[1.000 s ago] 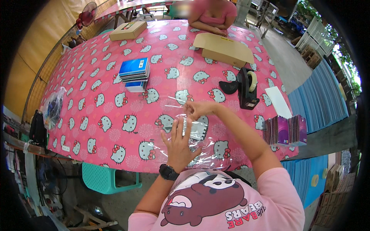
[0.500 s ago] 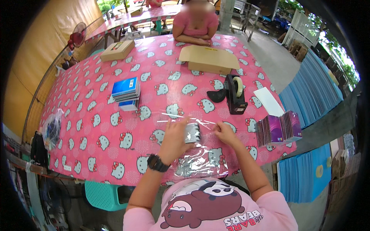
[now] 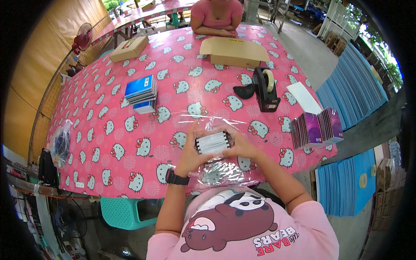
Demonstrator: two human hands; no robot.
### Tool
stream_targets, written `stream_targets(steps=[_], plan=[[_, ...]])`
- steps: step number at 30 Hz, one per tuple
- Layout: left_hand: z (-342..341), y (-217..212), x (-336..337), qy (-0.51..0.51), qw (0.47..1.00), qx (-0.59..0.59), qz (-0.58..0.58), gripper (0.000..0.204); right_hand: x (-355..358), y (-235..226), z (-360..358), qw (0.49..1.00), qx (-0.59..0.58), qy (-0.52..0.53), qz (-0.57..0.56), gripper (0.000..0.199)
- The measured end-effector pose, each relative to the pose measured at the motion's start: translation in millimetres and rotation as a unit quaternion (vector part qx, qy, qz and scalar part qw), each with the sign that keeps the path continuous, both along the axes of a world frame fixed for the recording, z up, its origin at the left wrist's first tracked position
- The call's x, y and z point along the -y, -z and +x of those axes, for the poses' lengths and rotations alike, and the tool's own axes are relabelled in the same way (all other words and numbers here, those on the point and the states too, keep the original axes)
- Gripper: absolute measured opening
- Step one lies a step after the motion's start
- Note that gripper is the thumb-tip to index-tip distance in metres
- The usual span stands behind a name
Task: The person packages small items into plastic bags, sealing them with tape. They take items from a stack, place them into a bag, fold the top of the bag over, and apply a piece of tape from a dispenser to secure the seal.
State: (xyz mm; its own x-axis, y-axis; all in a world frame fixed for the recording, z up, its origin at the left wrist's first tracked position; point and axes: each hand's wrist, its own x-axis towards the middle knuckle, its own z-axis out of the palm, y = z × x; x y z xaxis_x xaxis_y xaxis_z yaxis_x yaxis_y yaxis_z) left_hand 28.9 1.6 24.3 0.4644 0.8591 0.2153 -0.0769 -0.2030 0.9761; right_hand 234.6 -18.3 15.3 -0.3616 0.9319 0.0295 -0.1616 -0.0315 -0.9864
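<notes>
From my remote seat I see the left hand [image 3: 187, 151] and the right hand [image 3: 240, 145] curled around opposite sides of a small block of white-edged notebooks with black spiral bindings [image 3: 212, 143]. The thumbs lie toward its near side; I can't make out every fingertip on the far side. The block is at the near middle of the table, above a sheet of clear, shiny plastic film [image 3: 225, 173] that spreads toward the near edge; I cannot tell whether it touches the film.

Under it all I have a pink tablecloth printed with white cat faces [image 3: 93, 125]. To the far left of the hands stands a stack of blue-covered spiral notebooks [image 3: 141, 90]. On the far right I find a black tape dispenser [image 3: 265, 100] holding a pale tape roll [image 3: 269, 80], and beyond it an open brown cardboard box [image 3: 236, 56]. Near the right edge, purple-covered spiral notebooks [image 3: 308, 132] stand beside a white rectangular sheet [image 3: 302, 96].
</notes>
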Motion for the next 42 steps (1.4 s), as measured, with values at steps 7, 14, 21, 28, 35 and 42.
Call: stream_targets(steps=[7, 14, 21, 28, 35, 42], plan=[[-28, -17, -6, -0.046, 0.991, 0.104, 0.07, 0.115, 4, -61, 28, 0.992, -0.024, 0.041, 0.114, 0.09], [5, 26, 5, 0.013, 1.0, 0.024, -0.015, 0.1, 3, 17, 14, 0.996, 0.086, 0.009, 0.005, 0.094], [-15, 8, -8, 0.029, 0.992, 0.115, -0.047, 0.102, 3, 5, 44, 0.999, 0.01, 0.045, -0.009, 0.067], [-12, -58, -46, -0.011, 0.991, -0.108, -0.074, 0.066, -1, -60, 30, 0.982, 0.068, 0.176, 0.024, 0.051], [13, -97, -59, -0.099, 0.888, -0.289, 0.345, 0.049, -29, -110, 1, 0.839, 0.454, 0.168, 0.249, 0.036], [9, -93, -43, -0.168, 0.961, -0.198, 0.091, 0.044, -31, -69, 29, 0.944, 0.133, 0.292, 0.073, 0.033]])
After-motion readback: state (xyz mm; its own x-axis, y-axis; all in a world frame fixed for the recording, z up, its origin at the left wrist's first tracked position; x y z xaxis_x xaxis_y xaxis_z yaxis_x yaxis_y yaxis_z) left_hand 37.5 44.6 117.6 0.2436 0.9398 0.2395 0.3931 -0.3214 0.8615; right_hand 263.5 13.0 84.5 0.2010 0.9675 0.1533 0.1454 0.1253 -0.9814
